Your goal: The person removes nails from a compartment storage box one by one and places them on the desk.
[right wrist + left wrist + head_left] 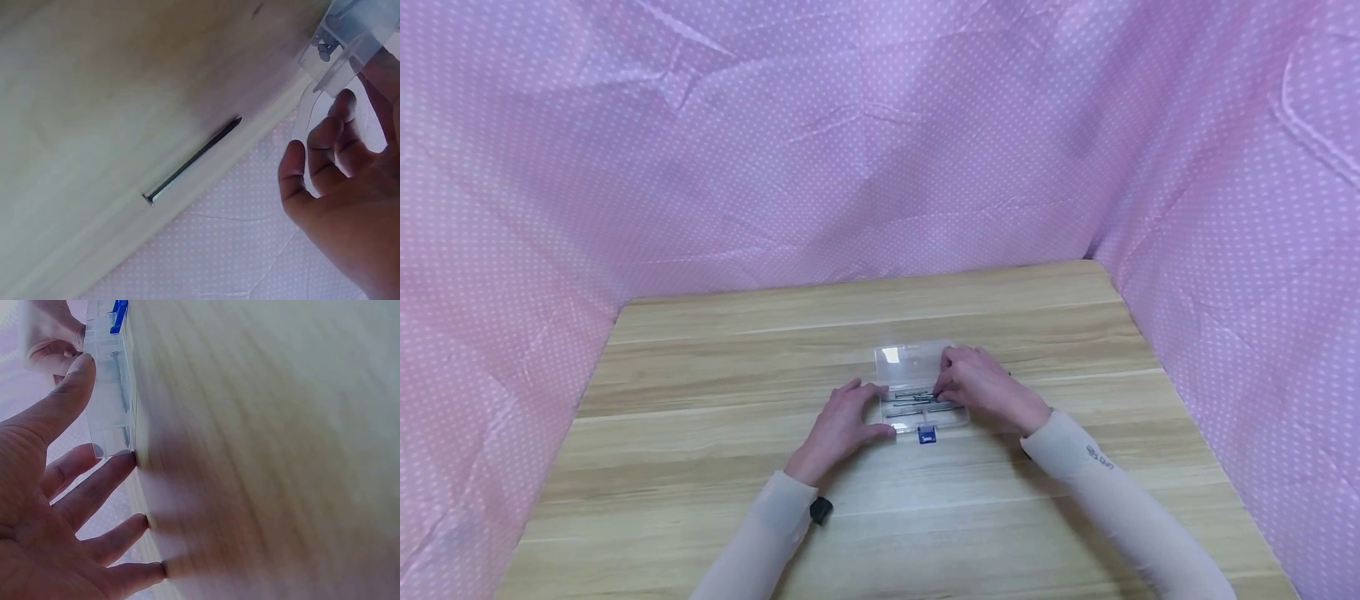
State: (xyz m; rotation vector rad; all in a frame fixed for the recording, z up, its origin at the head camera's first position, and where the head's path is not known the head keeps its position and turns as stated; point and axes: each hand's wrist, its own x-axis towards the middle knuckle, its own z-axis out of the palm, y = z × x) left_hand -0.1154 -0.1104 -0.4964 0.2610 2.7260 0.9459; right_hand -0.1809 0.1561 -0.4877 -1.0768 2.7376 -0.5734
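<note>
A clear plastic box point(947, 419) stands on the table with its lid point(913, 365) folded back behind it and a blue latch point(927, 434) at the front. Several long metal nails point(908, 403) lie inside. My left hand point(844, 421) holds the box's left end, thumb at the front corner and index finger at the back; the other fingers spread down to the tabletop in the left wrist view. Over the box's right part, my right hand point(981, 385) pinches a nail with thumb and index finger. Its remaining fingers curl beside the box in the right wrist view.
One loose nail point(194, 159) lies on the table to the right of the box, mostly behind the right hand in the head view. The wooden table point(715, 433) ends at pink dotted cloth point(850, 167) on the back and both sides.
</note>
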